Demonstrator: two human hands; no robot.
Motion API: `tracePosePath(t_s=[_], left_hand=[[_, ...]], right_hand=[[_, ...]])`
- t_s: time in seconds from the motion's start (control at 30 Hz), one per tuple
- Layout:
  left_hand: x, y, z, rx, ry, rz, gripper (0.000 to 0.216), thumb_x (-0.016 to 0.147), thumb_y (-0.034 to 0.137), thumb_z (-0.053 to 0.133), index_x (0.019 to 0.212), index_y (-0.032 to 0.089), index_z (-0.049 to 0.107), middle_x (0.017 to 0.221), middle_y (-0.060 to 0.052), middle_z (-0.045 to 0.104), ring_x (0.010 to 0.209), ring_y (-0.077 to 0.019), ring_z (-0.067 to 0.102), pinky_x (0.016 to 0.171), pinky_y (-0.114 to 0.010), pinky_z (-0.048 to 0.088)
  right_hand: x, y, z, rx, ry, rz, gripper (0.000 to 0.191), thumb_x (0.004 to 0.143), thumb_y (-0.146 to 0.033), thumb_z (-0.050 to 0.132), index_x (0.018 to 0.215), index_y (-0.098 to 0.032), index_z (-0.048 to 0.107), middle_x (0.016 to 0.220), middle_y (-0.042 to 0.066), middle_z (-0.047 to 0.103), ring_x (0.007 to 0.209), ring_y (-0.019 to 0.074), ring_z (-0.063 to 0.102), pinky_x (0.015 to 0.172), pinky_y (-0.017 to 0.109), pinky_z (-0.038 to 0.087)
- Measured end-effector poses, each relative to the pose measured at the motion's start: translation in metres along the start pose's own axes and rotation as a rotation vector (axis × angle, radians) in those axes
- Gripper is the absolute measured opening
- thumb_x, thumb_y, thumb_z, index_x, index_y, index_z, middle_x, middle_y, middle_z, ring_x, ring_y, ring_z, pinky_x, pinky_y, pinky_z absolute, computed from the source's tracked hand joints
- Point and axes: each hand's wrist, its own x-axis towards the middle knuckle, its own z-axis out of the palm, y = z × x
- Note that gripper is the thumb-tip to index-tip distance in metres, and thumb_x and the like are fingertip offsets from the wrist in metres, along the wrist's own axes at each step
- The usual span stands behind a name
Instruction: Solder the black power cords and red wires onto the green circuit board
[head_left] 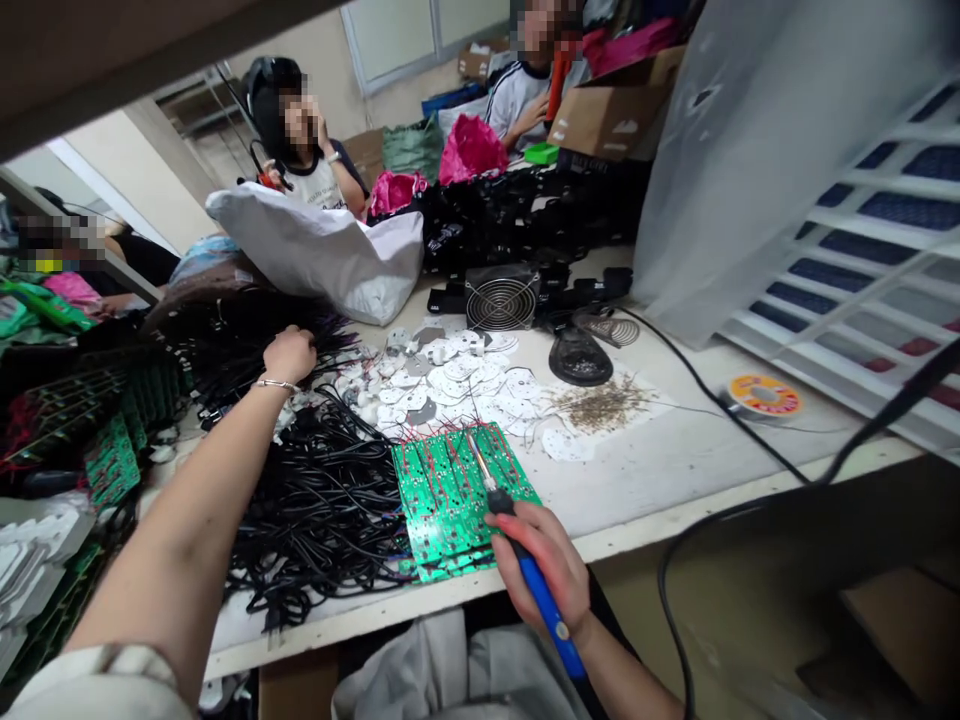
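Observation:
My right hand (pixel 551 560) is wrapped round the blue handle of a soldering iron (pixel 541 597). Its metal tip points away from me, over a green circuit board panel (pixel 439 500) with red and dark wires standing up from it. Stretched out to the far left, my left hand (pixel 291 355) has its fingers curled down at the edge of a heap of thin dark wires (pixel 225 335). What those fingers hold, if anything, is hidden. Black cables (pixel 322 490) lie in a tangled pile between my left arm and the board.
White disc-shaped parts (pixel 450 385) are scattered beyond the board. Behind them stand a small fan (pixel 501 300) and a black soldering stand (pixel 579 357). A solder spool (pixel 763 396) sits at right, near a white plastic crate (pixel 862 260). Two people work across the bench.

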Motion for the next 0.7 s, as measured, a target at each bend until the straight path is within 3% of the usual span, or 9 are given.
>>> tracePosePath(t_s=[0.1, 0.27, 0.4, 0.5, 0.6, 0.7], left_hand=[[0.001, -0.007, 0.008, -0.009, 0.051, -0.053, 0.047, 0.076, 0.032, 0.059, 0.118, 0.012, 0.061, 0.128, -0.023, 0.049, 0.115, -0.0397, 0.05, 0.087, -0.047, 0.046], [0.003, -0.012, 0.01, -0.128, 0.068, -0.128, 0.025, 0.07, 0.026, 0.064, 0.088, 0.009, 0.069, 0.11, -0.02, 0.059, 0.109, -0.0394, 0.054, 0.087, -0.048, 0.045], [-0.002, -0.03, -0.016, -0.325, 0.165, -0.216, 0.021, 0.072, 0.023, 0.06, 0.086, 0.008, 0.064, 0.084, -0.009, 0.063, 0.089, -0.025, 0.06, 0.082, -0.039, 0.049], [-0.01, -0.053, -0.049, -0.492, 0.282, -0.3, 0.019, 0.079, 0.017, 0.049, 0.092, 0.005, 0.056, 0.069, -0.001, 0.053, 0.069, -0.0127, 0.055, 0.067, -0.027, 0.051], [-0.026, -0.066, -0.077, -0.734, 0.519, -0.326, 0.023, 0.083, 0.004, 0.029, 0.098, 0.007, 0.046, 0.068, 0.003, 0.043, 0.061, -0.0071, 0.05, 0.059, -0.021, 0.05], [-0.059, -0.055, -0.084, -0.979, 0.835, -0.104, 0.029, 0.088, 0.007, 0.019, 0.111, 0.011, 0.037, 0.073, 0.004, 0.045, 0.059, -0.0069, 0.052, 0.06, -0.026, 0.052]], right_hand=[[0.0, 0.001, 0.0, 0.006, -0.004, -0.009, 0.034, 0.079, -0.006, 0.06, 0.111, -0.017, 0.06, 0.083, 0.007, 0.067, 0.076, 0.0175, 0.066, 0.065, 0.029, 0.059], [0.0, 0.0, 0.0, 0.009, -0.004, 0.002, 0.033, 0.079, -0.006, 0.06, 0.11, -0.017, 0.06, 0.084, 0.008, 0.066, 0.078, 0.0179, 0.066, 0.066, 0.029, 0.06], [0.001, -0.002, -0.001, 0.014, -0.011, 0.008, 0.034, 0.079, -0.006, 0.059, 0.111, -0.018, 0.059, 0.084, 0.007, 0.065, 0.079, 0.0182, 0.066, 0.066, 0.03, 0.06], [0.002, -0.002, -0.003, 0.007, -0.008, 0.007, 0.035, 0.079, -0.006, 0.06, 0.111, -0.018, 0.059, 0.085, 0.007, 0.066, 0.079, 0.0185, 0.067, 0.067, 0.03, 0.06], [-0.001, -0.001, -0.003, 0.004, -0.021, 0.013, 0.036, 0.078, -0.006, 0.06, 0.112, -0.019, 0.058, 0.089, 0.008, 0.067, 0.081, 0.0184, 0.068, 0.068, 0.031, 0.061], [-0.007, 0.0, -0.001, 0.017, -0.027, 0.038, 0.035, 0.079, -0.007, 0.059, 0.111, -0.019, 0.058, 0.091, 0.008, 0.068, 0.083, 0.0187, 0.067, 0.069, 0.033, 0.06]])
